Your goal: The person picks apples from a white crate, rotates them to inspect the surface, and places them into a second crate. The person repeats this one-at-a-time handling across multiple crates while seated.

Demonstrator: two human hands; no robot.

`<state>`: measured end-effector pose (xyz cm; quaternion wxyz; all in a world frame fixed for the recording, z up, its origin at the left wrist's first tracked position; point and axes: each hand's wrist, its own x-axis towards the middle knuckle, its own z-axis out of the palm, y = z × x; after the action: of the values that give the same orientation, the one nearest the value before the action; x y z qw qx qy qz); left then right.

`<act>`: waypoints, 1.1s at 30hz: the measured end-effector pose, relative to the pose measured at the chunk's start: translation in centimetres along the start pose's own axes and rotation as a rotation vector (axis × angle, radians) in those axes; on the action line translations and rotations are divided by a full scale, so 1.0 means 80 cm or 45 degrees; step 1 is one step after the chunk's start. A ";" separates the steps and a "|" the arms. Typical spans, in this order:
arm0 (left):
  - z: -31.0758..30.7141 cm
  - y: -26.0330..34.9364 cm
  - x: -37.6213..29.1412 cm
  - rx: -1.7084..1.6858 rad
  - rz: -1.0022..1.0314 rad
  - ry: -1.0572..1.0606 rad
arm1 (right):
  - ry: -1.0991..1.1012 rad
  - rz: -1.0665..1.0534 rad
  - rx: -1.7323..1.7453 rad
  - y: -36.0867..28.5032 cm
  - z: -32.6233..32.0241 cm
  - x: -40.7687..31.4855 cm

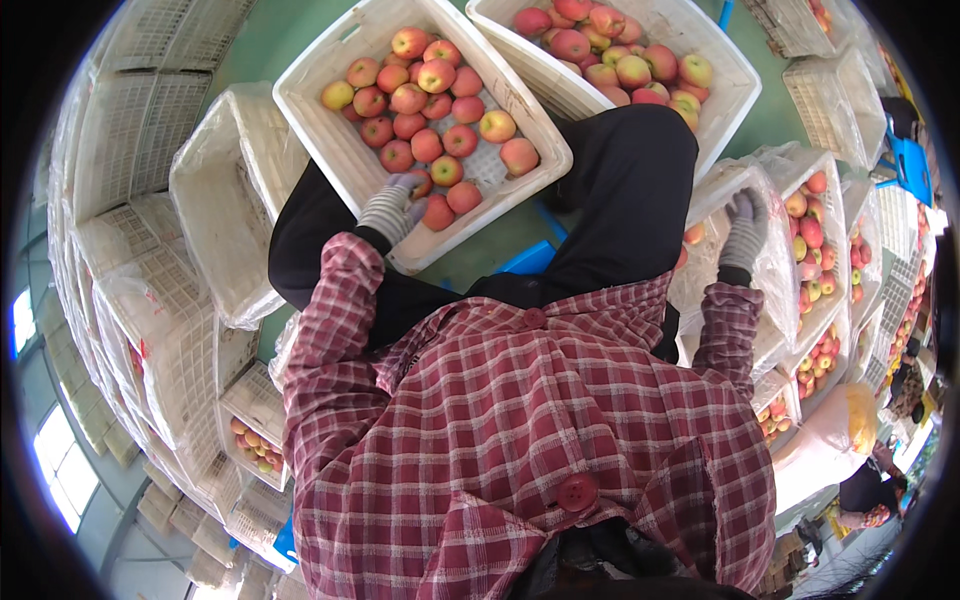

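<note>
A white plastic crate (424, 253) stands tilted between my knees, with several red and yellow apples (409, 97) on its perforated floor. My left hand (391, 208), in a grey striped glove, reaches over its near left side. The fingers and thumb are at an apple (422, 184); whether they grip it is unclear. Off to the right, my right hand (745, 231), gloved alike, is at a white crate lined with clear plastic film (772, 281). Its fingers point away from me, and the fingertips' hold is hard to make out. Apples (694, 234) show inside that crate, left of the hand.
Another white crate of apples (724, 112) stands beyond my right knee. Film-lined crates (247, 202) are stacked at the left, and apple-filled crates (814, 225) line the right. Blue plastic (529, 257) shows between my legs. Farther right are a blue stool (911, 169) and other people (866, 487).
</note>
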<state>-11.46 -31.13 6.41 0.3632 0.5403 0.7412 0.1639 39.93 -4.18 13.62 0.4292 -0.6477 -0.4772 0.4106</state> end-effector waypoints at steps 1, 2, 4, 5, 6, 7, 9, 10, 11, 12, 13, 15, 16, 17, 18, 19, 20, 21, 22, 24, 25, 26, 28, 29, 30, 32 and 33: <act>0.018 -0.001 0.018 0.170 0.066 -0.114 | -0.008 -0.135 0.099 -0.055 0.022 0.000; 0.039 -0.009 0.036 0.277 0.047 -0.276 | -0.098 -0.223 0.151 -0.097 0.044 -0.002; 0.082 -0.014 0.065 0.426 -0.026 -0.506 | -0.283 -0.352 0.201 -0.160 0.098 -0.012; 0.100 -0.011 0.076 0.477 -0.086 -0.576 | -0.379 -0.387 0.208 -0.180 0.130 -0.020; 0.114 -0.017 0.082 0.529 -0.143 -0.651 | -0.486 -0.382 0.306 -0.195 0.167 -0.035; 0.131 -0.028 0.089 0.608 -0.005 -0.589 | -0.580 -0.378 0.400 -0.205 0.201 -0.048; 0.166 -0.051 0.091 0.748 0.233 -0.451 | -0.711 -0.361 0.253 -0.204 0.266 -0.068; 0.173 -0.055 0.099 0.831 0.354 -0.506 | -0.817 -0.366 0.189 -0.201 0.290 -0.076; 0.182 -0.057 0.106 0.875 0.431 -0.495 | -0.922 -0.371 0.123 -0.197 0.309 -0.084; 0.195 -0.060 0.110 0.911 0.504 -0.478 | -1.003 -0.406 0.052 -0.194 0.324 -0.095; 0.207 -0.063 0.116 0.954 0.582 -0.460 | -1.077 -0.373 0.010 -0.183 0.334 -0.103; 0.226 -0.068 0.128 0.975 0.618 -0.466 | -1.243 -0.512 -0.301 -0.179 0.341 -0.116; 0.234 -0.068 0.138 0.997 0.615 -0.534 | -1.264 -0.469 -0.371 -0.170 0.344 -0.122; 0.241 -0.067 0.148 1.019 0.613 -0.602 | -1.284 -0.424 -0.441 -0.157 0.347 -0.128; 0.243 -0.069 0.162 1.051 0.628 -0.699 | -1.311 -0.439 -0.458 -0.151 0.352 -0.129; 0.244 -0.071 0.163 1.003 0.625 -0.675 | -1.334 -0.376 -0.418 -0.145 0.354 -0.132; 0.246 -0.074 0.162 0.955 0.623 -0.652 | -1.356 -0.313 -0.378 -0.140 0.356 -0.135; 0.248 -0.078 0.159 0.907 0.600 -0.617 | -1.396 -0.263 -0.334 -0.140 0.359 -0.137; 0.231 -0.072 0.162 0.830 0.561 -0.750 | -1.403 -0.198 -0.418 -0.142 0.357 -0.134; 0.190 -0.063 0.156 0.808 0.526 -0.737 | -1.349 -0.265 -0.393 -0.141 0.357 -0.127; 0.173 -0.060 0.151 0.795 0.517 -0.738 | -1.313 -0.289 -0.385 -0.138 0.354 -0.123; 0.154 -0.058 0.145 0.799 0.565 -0.743 | -1.291 -0.283 -0.320 -0.126 0.352 -0.122; 0.157 -0.080 0.130 0.707 0.705 -0.446 | -1.276 -0.439 -0.337 -0.132 0.356 -0.121; 0.167 -0.087 0.126 0.654 0.774 -0.293 | -1.293 -0.488 -0.335 -0.134 0.357 -0.122; 0.176 -0.084 0.128 0.718 0.767 -0.335 | -1.305 -0.472 -0.356 -0.132 0.357 -0.123; 0.198 -0.069 0.137 0.898 0.743 -0.494 | -1.323 -0.439 -0.398 -0.129 0.354 -0.129; 0.209 -0.063 0.146 0.987 0.731 -0.568 | -1.336 -0.459 -0.431 -0.131 0.353 -0.131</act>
<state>-4.69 -24.72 -12.41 0.2262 0.8378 0.4744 -0.1479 8.43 -7.89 16.49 0.0889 -0.3256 -0.7878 0.5153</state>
